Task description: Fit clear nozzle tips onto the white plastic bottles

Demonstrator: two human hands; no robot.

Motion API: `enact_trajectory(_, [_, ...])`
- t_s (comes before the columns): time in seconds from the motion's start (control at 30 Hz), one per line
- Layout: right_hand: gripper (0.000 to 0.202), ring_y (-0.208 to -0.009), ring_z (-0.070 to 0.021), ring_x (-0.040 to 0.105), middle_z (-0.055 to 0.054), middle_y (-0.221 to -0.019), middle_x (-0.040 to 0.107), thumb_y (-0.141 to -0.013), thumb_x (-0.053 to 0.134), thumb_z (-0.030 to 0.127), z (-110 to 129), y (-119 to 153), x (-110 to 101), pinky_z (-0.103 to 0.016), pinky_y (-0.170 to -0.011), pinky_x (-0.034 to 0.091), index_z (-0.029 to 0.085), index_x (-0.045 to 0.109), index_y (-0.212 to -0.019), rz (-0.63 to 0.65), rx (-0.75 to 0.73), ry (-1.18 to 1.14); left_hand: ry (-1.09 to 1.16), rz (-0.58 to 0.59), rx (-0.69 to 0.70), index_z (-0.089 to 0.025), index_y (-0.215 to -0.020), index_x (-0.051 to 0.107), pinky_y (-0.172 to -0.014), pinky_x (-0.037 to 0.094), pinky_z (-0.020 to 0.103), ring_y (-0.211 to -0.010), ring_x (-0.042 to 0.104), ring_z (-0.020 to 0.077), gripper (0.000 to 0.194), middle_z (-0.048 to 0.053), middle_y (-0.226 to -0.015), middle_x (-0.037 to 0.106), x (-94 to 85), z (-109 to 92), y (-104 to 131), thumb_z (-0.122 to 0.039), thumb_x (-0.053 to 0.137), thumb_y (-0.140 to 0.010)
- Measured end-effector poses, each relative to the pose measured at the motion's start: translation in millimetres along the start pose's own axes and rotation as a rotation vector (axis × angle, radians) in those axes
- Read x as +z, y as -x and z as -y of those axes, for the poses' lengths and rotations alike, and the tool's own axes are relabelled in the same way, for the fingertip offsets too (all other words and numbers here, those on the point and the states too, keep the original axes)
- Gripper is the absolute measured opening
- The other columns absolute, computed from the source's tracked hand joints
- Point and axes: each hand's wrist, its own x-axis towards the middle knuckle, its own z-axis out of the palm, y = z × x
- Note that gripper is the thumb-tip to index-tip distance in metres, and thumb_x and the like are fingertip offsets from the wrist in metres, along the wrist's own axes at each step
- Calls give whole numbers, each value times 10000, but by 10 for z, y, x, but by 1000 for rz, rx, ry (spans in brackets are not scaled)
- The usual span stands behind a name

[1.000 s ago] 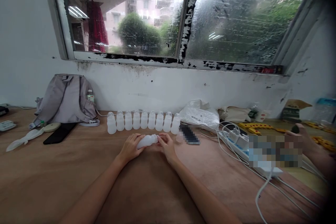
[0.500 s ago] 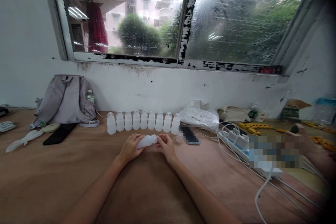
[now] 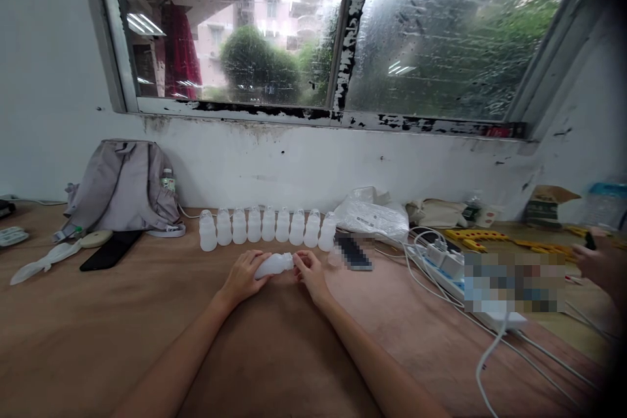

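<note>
Across the wooden tabletop, a row of nine upright bottles is lined up near the wall, clear caps apparently fitted. By the left hand, another bottle is held on its side, in front of the row; no clear cap is seen on it, so it is judged unfinished. Its body is gripped by the left fingers. At its mouth, the right hand's fingers are pinched together; whatever is pinched cannot be made out.
</note>
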Motion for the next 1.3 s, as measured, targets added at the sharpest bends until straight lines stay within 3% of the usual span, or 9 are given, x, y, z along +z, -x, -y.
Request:
enact_trajectory(0.4, [353, -353, -75, 381, 44, -483, 464, -699, 534, 519, -7, -22, 5, -197, -307, 276, 168, 517, -659, 5, -1, 60, 2, -14, 28, -225, -1154, 486, -835, 430, 376, -949, 510, 220, 417, 75, -1040, 537, -17, -6, -4, -364, 538, -764])
enact_trajectory(0.77, [471, -420, -101, 393, 30, -406, 436, -705, 479, 573, 27, -33, -43, -219, -418, 284, 182, 430, -447, -54, -101, 262, 25, 14, 47, -223, -1175, 470, -844, 419, 373, -964, 495, 222, 423, 81, -1058, 523, -41, -30, 1, -372, 519, -782])
enact_trajectory(1.07, [588, -375, -115, 399, 12, -337, 386, -770, 342, 589, 71, -15, -58, -244, -451, 289, 195, 369, -335, -39, 15, 338, 46, 14, 90, -226, -1190, 460, -844, 421, 369, -950, 504, 217, 441, 85, -1045, 530, -46, -64, -2, -381, 517, -782])
enact_trajectory(1.3, [347, -485, -136, 413, 27, -438, 437, -735, 453, 409, 151, -27, -119, -240, -491, 294, 201, 418, -460, -134, -138, 323, 4, -8, 41, -225, -1177, 469, -844, 421, 381, -957, 504, 224, 423, 84, -1052, 532, -35, -17, -2, -371, 519, -783])
